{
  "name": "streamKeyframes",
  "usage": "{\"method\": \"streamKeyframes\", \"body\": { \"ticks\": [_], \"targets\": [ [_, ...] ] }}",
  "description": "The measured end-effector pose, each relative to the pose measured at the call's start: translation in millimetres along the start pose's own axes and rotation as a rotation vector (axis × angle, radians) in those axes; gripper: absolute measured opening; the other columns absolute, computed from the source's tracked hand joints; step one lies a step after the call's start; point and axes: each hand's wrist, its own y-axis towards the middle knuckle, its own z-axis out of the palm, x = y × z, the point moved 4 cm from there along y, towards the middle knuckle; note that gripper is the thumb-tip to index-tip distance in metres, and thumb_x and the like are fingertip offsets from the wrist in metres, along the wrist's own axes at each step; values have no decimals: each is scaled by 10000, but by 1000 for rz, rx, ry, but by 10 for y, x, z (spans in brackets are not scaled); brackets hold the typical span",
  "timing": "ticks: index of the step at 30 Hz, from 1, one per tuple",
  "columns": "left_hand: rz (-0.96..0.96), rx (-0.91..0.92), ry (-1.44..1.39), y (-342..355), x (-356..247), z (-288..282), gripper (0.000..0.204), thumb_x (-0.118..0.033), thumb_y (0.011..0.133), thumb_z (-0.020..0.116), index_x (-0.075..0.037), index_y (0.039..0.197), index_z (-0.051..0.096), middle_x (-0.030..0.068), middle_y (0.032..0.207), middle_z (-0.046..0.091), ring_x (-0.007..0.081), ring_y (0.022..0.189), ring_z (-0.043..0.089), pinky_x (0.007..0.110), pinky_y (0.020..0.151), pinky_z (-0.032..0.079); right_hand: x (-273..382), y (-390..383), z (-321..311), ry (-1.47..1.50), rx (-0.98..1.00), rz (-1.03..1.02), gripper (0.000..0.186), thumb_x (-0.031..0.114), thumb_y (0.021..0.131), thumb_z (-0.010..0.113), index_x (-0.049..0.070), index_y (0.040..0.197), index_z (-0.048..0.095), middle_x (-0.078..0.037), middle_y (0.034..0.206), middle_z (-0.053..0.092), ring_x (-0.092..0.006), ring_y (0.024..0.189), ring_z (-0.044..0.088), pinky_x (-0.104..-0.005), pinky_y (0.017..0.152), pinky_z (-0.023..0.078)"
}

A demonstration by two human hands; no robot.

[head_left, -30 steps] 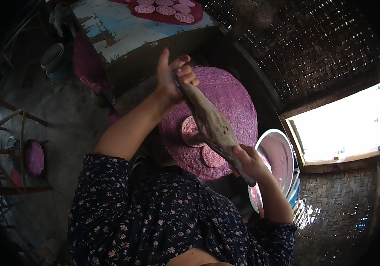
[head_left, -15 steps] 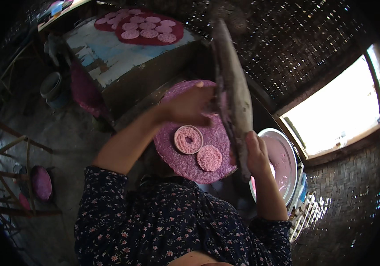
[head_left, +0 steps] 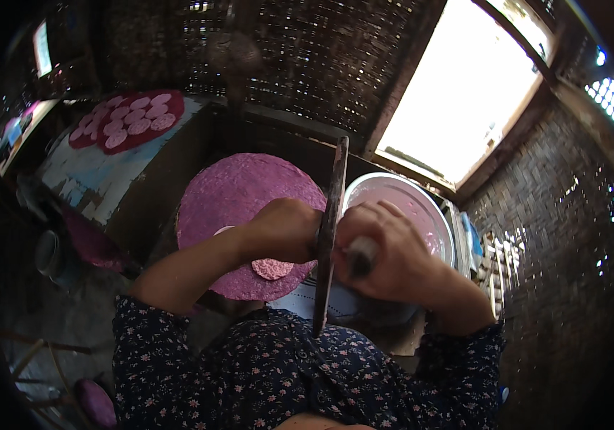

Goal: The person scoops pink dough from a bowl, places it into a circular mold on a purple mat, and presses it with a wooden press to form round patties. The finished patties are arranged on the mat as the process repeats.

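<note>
A thin wooden board stands upright and nearly edge-on before my chest. My left hand reaches against its left face, its fingers hidden. On its right side, my right hand is closed round a short cylindrical piece with a pale and dark end; whether this joins the board I cannot tell. Below and left lies a purple round mat. A pink lacy round cake sits on it under my left forearm. The rim of a pale ring peeks out behind the wrist.
A wide metal basin of pink batter stands to the right. At far left, a worn painted table carries red mats with several pink rounds. A bucket is on the floor. A bright window opens beyond the basin.
My right hand has left the board's lower edge and now grips the cylindrical piece. The board has turned more upright and dropped closer to my chest. The view has swung right.
</note>
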Motion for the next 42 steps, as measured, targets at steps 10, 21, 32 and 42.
{"method": "streamKeyframes", "body": {
  "ticks": [10,21,32,42],
  "targets": [
    [106,-226,-743,-66,401,191,476,-220,630,793,-53,1032,600,89,1009,635,207,930,619,330,827,492,-448,-1595,-1213,317,-1270,329,395,80,840,603,69,1162,374,-63,756,474,-155,722,454,-330,720,417],
    [512,-736,-1595,-4,43,-201,246,-299,753,742,-159,828,554,87,1188,456,419,1295,311,552,1086,266,-995,-1747,273,345,-529,744,426,230,837,615,-14,1164,492,-183,1191,518,-290,1125,483,-392,973,373],
    [308,-1078,-1393,-931,539,-476,247,-348,867,584,-139,992,544,116,1143,434,385,1221,402,535,1093,224,-1596,-2960,306,-534,607,1243,145,160,756,580,165,807,716,-104,779,667,-260,751,655,-380,654,507],
    [285,-1274,-1164,-2115,781,-601,316,-356,945,375,-55,998,457,206,1234,463,362,1221,391,522,1098,201,-2466,-2986,1295,-428,636,1183,220,144,815,505,63,903,690,-159,893,671,-293,913,650,-415,754,513]
  ]
}}
